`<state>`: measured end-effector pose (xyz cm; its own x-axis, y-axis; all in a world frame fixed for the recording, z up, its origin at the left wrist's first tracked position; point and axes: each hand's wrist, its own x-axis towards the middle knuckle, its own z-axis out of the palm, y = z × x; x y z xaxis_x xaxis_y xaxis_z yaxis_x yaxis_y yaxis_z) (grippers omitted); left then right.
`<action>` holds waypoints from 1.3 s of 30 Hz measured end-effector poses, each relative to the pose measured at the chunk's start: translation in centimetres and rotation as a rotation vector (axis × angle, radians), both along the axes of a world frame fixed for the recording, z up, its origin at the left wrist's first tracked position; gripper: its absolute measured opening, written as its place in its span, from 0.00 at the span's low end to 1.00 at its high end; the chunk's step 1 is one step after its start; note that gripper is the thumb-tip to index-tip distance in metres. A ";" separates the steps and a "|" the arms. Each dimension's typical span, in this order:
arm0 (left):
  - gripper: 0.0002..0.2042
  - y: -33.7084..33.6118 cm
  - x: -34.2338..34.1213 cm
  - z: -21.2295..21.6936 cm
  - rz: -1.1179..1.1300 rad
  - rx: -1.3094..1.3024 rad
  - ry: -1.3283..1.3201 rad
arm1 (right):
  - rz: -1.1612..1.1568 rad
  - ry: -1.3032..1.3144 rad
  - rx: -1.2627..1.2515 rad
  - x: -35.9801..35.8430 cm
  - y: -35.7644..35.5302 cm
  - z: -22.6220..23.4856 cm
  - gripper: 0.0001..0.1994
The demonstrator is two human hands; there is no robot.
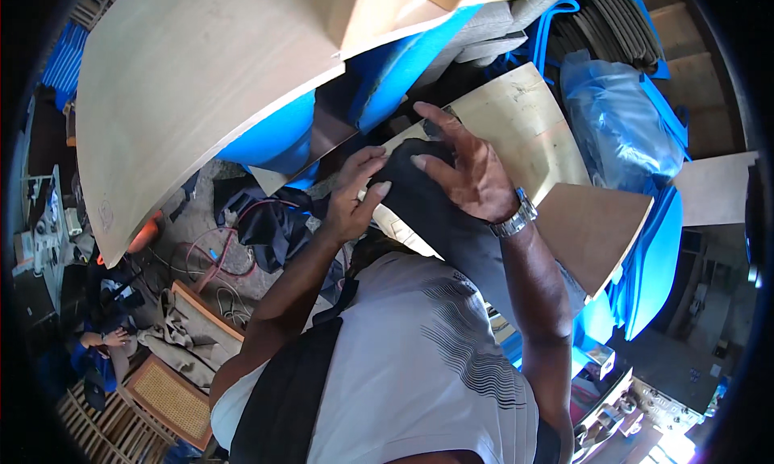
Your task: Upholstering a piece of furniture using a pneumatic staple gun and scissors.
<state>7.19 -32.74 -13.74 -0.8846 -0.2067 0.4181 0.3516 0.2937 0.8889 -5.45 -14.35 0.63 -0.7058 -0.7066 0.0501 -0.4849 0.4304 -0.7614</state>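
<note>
Hands meet over a dark grey fabric (pixel 439 214) that is draped across the edge of a pale plywood panel (pixel 524 125) in front of the person. The left hand (pixel 355 194) has its fingers curled, the tips pressing into the cloth at its left border, seemingly pinching it, though the hold itself is partly hidden. The right hand (pixel 468 170) lies flat and spread wide on top of the same fabric, fingers pointing left, pressing it down rather than closing around it; a silver wristwatch (pixel 516 218) sits on that wrist. The fabric runs from under both hands down toward the person's chest, where a white shirt with a wavy black pattern (pixel 419 359) fills the lower middle of the view. Just beside the plywood panel on the right rests a brown wooden board (pixel 597 230), and above that a bundle wrapped in blue plastic (pixel 621 117). A large curved sheet of light wood (pixel 201 85) arches across the upper left, with blue foam pieces (pixel 274 137) beneath it. Lower left, on the floor, lie tangled red cables (pixel 214 258), crumpled dark cloth (pixel 270 222) and a cane-woven seat frame (pixel 169 399), near another person's hand (pixel 117 337).
</note>
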 end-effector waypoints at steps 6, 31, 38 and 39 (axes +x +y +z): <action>0.20 -0.2 -0.7 0.3 -0.090 -0.009 0.018 | -0.168 -0.107 0.051 3.0 -0.1 1.1 0.26; 0.07 -0.5 -4.5 4.1 -0.276 0.083 -0.143 | -0.279 0.662 0.067 6.2 4.3 2.7 0.21; 0.09 -2.4 -6.1 2.9 -0.584 0.195 -0.125 | -0.163 0.504 0.341 6.2 0.8 -1.3 0.15; 0.09 -2.4 -6.4 2.8 -0.601 0.189 -0.157 | -0.138 0.415 0.393 5.9 0.6 -1.6 0.14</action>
